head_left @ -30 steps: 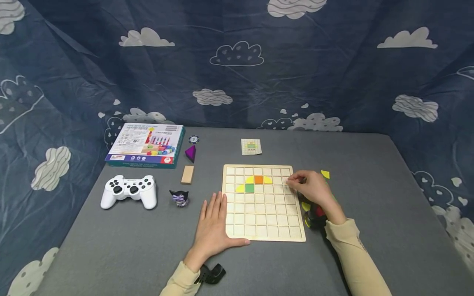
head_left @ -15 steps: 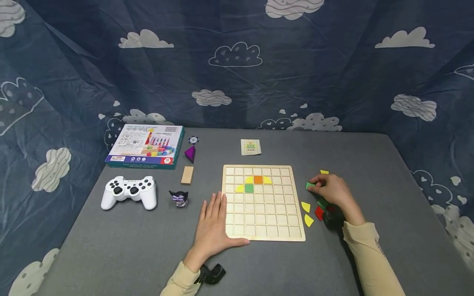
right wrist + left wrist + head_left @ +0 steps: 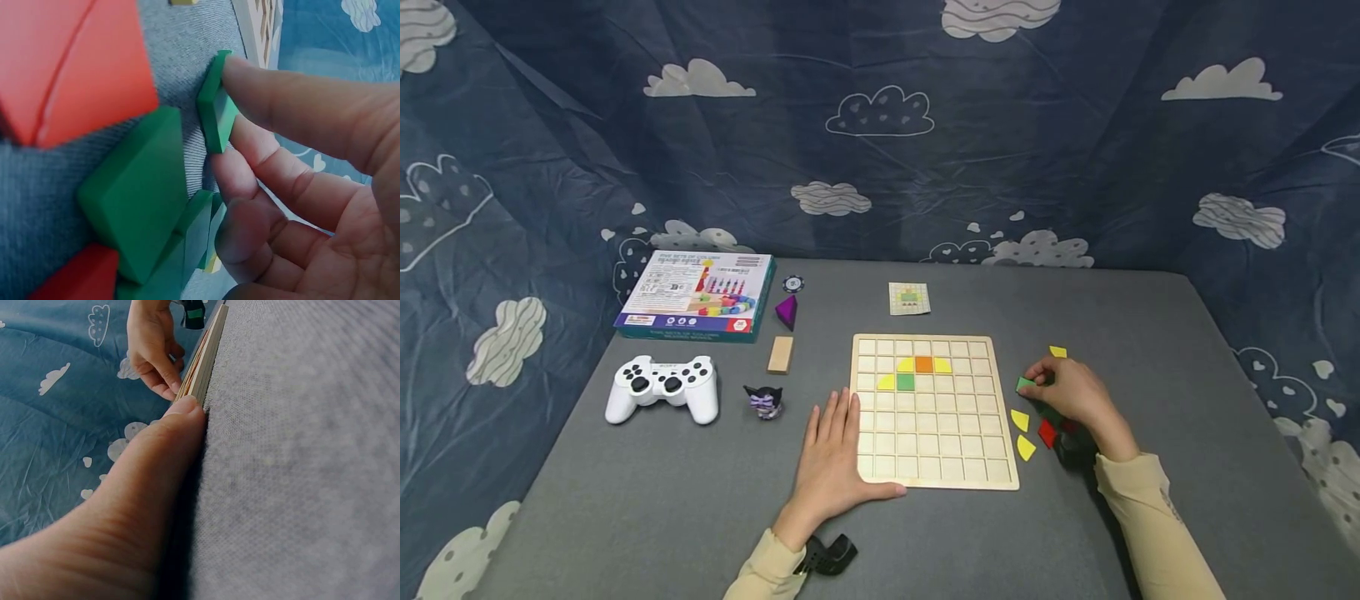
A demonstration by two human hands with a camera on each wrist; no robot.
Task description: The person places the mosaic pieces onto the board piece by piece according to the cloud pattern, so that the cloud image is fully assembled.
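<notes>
- The right hand [image 3: 1073, 390] pinches a flat green straight-edged tile [image 3: 212, 103] between thumb and fingertips, just off the pale wooden gridded board [image 3: 943, 425].
- An off-centre pinch could let it twist or slip; those fingers might also nudge the loose green tiles [image 3: 140, 187] just beside them.
- The left hand [image 3: 831, 454] has straight fingers and a wide-spread thumb against the board's corner; easing off could let the board slide.
- Beyond the left fingertips, board cells hold orange, green and yellow tiles [image 3: 923, 364].
- Farther left, the white-and-teal cardboard box [image 3: 700, 292] hides any contents.
</notes>
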